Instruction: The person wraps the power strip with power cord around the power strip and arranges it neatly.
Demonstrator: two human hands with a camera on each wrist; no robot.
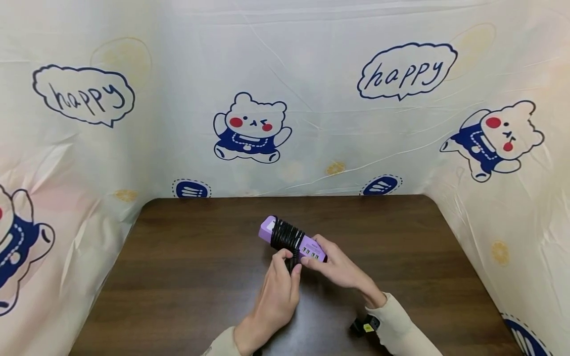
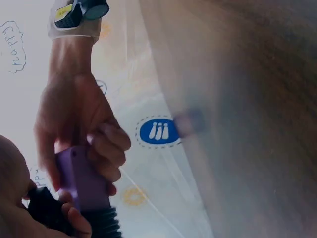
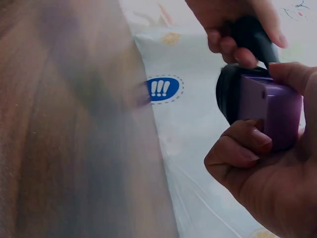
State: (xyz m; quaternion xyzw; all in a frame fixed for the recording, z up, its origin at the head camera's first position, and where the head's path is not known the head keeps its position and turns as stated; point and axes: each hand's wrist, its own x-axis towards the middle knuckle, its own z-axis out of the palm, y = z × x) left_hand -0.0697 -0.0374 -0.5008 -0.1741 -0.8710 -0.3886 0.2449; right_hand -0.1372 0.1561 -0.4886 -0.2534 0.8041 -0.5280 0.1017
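A purple power strip [image 1: 313, 247] with several USB ports is held up above the table, tilted. Its black cord [image 1: 286, 234] is wound in many turns round the body. My right hand [image 1: 340, 267] grips the strip's near right end, thumb on one side and fingers curled round the other, as the right wrist view also shows. The left hand [image 1: 276, 296] pinches the black plug end [image 3: 255, 39] of the cord between thumb and fingers, close beside the coil. Most of the plug is hidden by those fingers.
Under both hands lies a dark brown wooden table [image 1: 187, 277]. A pale printed cloth [image 1: 320, 143] with bears and "happy" bubbles stands round its back and sides. A small black camera [image 1: 365, 326] is strapped at the right wrist.
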